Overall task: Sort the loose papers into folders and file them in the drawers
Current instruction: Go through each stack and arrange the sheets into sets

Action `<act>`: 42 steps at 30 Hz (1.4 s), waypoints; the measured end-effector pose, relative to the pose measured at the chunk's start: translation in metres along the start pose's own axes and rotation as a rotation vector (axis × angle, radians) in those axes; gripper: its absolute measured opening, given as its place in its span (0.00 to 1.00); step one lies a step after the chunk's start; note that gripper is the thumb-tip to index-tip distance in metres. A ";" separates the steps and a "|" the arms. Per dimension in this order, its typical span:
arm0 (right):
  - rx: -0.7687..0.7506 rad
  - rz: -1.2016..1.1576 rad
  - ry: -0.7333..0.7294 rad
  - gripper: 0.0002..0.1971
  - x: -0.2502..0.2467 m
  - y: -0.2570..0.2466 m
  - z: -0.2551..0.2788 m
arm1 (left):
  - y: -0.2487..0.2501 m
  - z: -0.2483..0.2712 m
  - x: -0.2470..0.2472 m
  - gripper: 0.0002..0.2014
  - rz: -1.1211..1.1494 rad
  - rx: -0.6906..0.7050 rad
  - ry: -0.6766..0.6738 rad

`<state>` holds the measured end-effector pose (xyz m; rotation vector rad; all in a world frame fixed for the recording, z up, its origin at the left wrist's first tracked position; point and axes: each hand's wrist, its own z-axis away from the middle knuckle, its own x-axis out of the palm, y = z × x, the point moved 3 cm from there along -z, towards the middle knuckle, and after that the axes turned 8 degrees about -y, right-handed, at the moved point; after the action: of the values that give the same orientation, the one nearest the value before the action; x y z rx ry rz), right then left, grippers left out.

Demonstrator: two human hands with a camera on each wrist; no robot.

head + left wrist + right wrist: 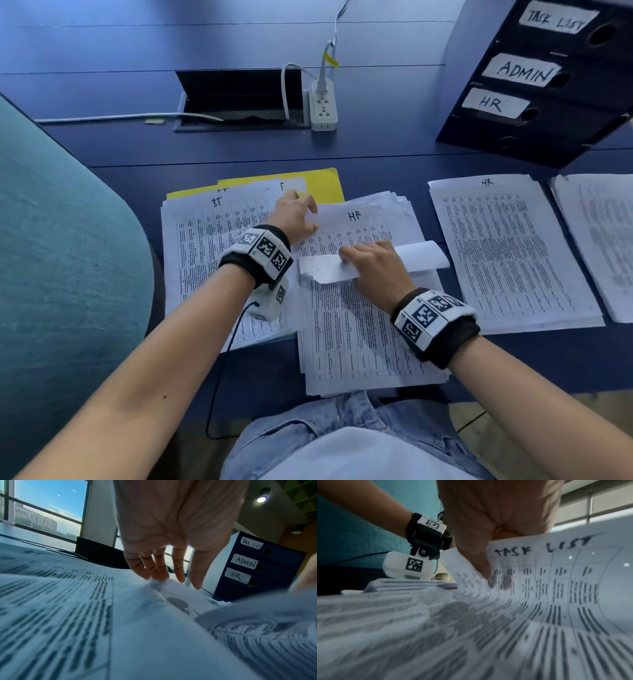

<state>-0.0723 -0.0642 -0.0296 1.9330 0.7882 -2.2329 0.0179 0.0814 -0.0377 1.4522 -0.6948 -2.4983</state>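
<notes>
Between my two hands lies the middle paper stack (363, 329) on the tabletop (376, 147). With my right hand (375, 265) I pinch a sheet headed TASK LIST (547, 577), curled upward. Just left, my left hand (296, 217) presses spread fingers on the papers.

Paper covers most of the near desk (376, 147): a left stack (191, 260) over a yellow folder (325, 185), a middle stack (359, 335) under both hands, and two right stacks (507, 253) with narrow bare strips between them. Behind the papers a band of bare desk runs across, open for a reach. Farther back stand a power strip (323, 106) with its cable and an open cable hatch (239, 99). The drawer unit (548, 113) blocks the far right corner. A teal chair back (68, 257) closes the left side.
</notes>
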 end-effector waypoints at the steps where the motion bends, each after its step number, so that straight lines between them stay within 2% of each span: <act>1: 0.040 0.025 -0.017 0.13 -0.005 0.002 -0.003 | 0.002 0.002 -0.002 0.16 0.031 0.023 0.003; 3: 0.113 0.084 0.068 0.10 -0.017 0.009 -0.013 | 0.006 0.005 -0.004 0.23 0.191 0.085 -0.015; 5: 0.205 0.118 0.145 0.11 -0.035 0.016 -0.025 | 0.011 0.011 -0.006 0.49 0.473 0.140 -0.038; 6: 0.243 0.152 0.157 0.10 -0.044 0.019 -0.031 | 0.008 0.009 -0.004 0.59 0.616 0.135 -0.032; 7: 0.286 0.179 0.134 0.10 -0.054 0.021 -0.037 | 0.005 0.008 -0.002 0.61 0.731 0.124 -0.015; 8: 0.315 0.179 0.134 0.10 -0.063 0.024 -0.043 | 0.004 0.009 -0.003 0.57 0.814 0.136 -0.005; 10: 0.332 0.117 0.176 0.10 -0.082 0.027 -0.052 | 0.009 0.017 -0.008 0.37 0.886 0.180 0.004; 12: 0.324 0.057 0.267 0.08 -0.092 0.026 -0.059 | 0.011 0.016 -0.010 0.15 0.846 0.147 0.036; 13: 0.339 0.032 0.307 0.09 -0.094 0.026 -0.061 | 0.012 0.015 -0.011 0.08 0.829 0.115 0.079; 14: 0.375 -0.003 0.337 0.16 -0.093 0.030 -0.062 | 0.009 0.012 -0.013 0.04 0.843 0.087 0.135; 16: 0.474 -0.140 0.414 0.31 -0.089 0.042 -0.061 | 0.001 0.001 -0.017 0.06 0.892 -0.012 0.262; 18: 0.647 -0.309 0.428 0.37 -0.076 0.061 -0.056 | -0.013 -0.008 -0.022 0.06 0.881 -0.123 0.365; 20: 0.820 -0.449 0.331 0.39 -0.059 0.081 -0.050 | -0.021 -0.016 -0.028 0.05 0.838 -0.169 0.401; 22: 0.865 -0.548 0.152 0.40 -0.041 0.091 -0.046 | -0.025 -0.024 -0.030 0.05 0.762 -0.215 0.348; 24: 0.843 -0.546 -0.001 0.43 -0.026 0.093 -0.046 | -0.022 -0.031 -0.024 0.08 0.699 -0.242 0.227; 26: 0.882 -0.500 -0.049 0.47 -0.019 0.098 -0.046 | -0.013 -0.036 -0.013 0.13 0.690 -0.224 0.088; 29: 0.960 -0.522 -0.058 0.42 -0.013 0.111 -0.042 | 0.004 -0.038 -0.001 0.17 0.505 -0.191 -0.033; 33: 0.954 -0.558 -0.033 0.31 -0.006 0.118 -0.032 | 0.017 -0.041 0.005 0.18 0.306 -0.194 0.011; 37: 0.954 -0.511 -0.045 0.29 -0.003 0.119 -0.025 | 0.018 -0.041 0.012 0.17 0.311 -0.190 0.011; 39: 0.963 -0.493 -0.042 0.26 -0.002 0.120 -0.021 | 0.020 -0.041 0.012 0.13 0.332 -0.173 0.005; 42: 0.961 -0.444 0.073 0.21 -0.007 0.125 -0.022 | 0.024 -0.044 0.009 0.10 0.398 -0.173 0.021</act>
<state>-0.0028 -0.1642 -0.0651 2.3545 0.1004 -3.2330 0.0494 0.0431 -0.0515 1.1476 -0.6680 -2.1745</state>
